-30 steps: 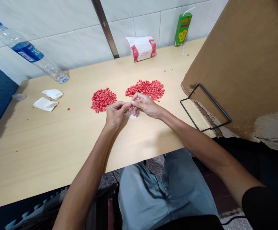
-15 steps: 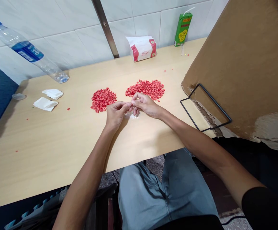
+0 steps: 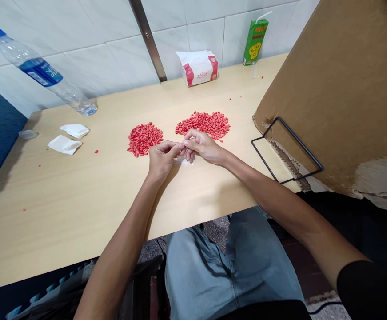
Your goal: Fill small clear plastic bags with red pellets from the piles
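At mid-frame, your left hand (image 3: 161,159) and right hand (image 3: 204,147) meet near 2 red piles (image 3: 145,138), each grip pinched narrow, contents too small to tell.

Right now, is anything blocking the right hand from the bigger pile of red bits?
Nothing visible stands between the right hand and the bigger pile; the hand covers part of its near edge in this view. Whether they touch, I can't tell.

A head-worn camera is peering down from six o'clock, close over the table (image 3: 63,200), facing the tiled wall (image 3: 80,26) at twelve.
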A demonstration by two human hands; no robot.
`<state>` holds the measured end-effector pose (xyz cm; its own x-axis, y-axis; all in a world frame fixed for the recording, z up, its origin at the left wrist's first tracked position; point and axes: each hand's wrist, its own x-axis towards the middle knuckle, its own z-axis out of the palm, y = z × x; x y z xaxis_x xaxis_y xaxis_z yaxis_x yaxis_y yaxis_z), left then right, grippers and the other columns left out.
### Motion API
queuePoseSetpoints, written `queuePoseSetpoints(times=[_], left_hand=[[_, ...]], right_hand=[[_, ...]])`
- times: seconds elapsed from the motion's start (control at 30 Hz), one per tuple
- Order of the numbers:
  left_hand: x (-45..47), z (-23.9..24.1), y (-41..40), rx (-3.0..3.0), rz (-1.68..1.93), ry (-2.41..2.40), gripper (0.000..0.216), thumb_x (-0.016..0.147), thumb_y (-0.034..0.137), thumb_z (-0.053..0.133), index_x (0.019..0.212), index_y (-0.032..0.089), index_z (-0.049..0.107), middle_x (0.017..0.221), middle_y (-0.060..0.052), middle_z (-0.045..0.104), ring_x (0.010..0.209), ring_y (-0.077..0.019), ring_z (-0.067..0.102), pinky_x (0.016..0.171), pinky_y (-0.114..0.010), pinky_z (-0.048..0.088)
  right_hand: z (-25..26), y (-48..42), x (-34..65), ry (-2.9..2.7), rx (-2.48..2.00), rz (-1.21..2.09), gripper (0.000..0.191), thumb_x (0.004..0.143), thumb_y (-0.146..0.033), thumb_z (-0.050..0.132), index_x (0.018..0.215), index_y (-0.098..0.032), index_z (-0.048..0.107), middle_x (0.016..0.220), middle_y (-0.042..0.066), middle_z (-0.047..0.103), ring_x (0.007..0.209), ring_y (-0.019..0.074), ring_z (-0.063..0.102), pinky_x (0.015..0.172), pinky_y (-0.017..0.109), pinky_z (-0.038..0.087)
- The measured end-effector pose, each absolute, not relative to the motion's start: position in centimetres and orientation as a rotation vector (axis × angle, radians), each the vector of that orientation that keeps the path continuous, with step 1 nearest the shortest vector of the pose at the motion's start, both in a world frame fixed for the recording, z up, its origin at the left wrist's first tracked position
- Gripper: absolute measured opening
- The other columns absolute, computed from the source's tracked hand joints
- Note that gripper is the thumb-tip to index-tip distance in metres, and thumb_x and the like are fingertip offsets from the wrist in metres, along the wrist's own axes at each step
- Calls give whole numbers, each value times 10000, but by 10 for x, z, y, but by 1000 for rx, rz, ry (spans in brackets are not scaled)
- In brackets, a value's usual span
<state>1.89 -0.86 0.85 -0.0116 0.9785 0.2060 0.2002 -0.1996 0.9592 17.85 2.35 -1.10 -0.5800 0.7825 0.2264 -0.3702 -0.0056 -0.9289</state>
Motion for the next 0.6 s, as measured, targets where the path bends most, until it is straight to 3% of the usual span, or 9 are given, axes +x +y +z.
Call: queuePoseSetpoints(times=[0.3, 0.43, 0.6], left_hand=[[22, 11, -10, 1543, 1302, 1330, 198, 707, 375, 741, 701, 179, 716, 649, -24, 668, 593, -132, 570, 587, -272, 473], [22, 12, -12, 1603, 1288, 1344, 248, 784, 425, 656, 754, 188, 724, 667, -27, 659, 598, -136, 547, 588, -277, 471], [21, 10, -14, 1710, 1288, 1308, 255, 802, 416, 646, 912, 204, 735, 807, -40, 685, 682, -141, 581, 647, -266, 463]], right_hand=[[-10, 22, 177, -1444, -500, 1680, 365, 852, -489, 617, 918, -197, 408, 707, -36, 663, 515, 90, 629, 469, 188, 482], [-7, 22, 177, -1432, -562, 1667, 345, 868, -478, 598, 948, -202, 406, 714, -41, 665, 516, 86, 630, 475, 180, 467], [-9, 23, 177, -1399, -563, 1650, 353, 864, -458, 612, 1009, -204, 415, 709, -50, 658, 526, 83, 633, 494, 176, 464]])
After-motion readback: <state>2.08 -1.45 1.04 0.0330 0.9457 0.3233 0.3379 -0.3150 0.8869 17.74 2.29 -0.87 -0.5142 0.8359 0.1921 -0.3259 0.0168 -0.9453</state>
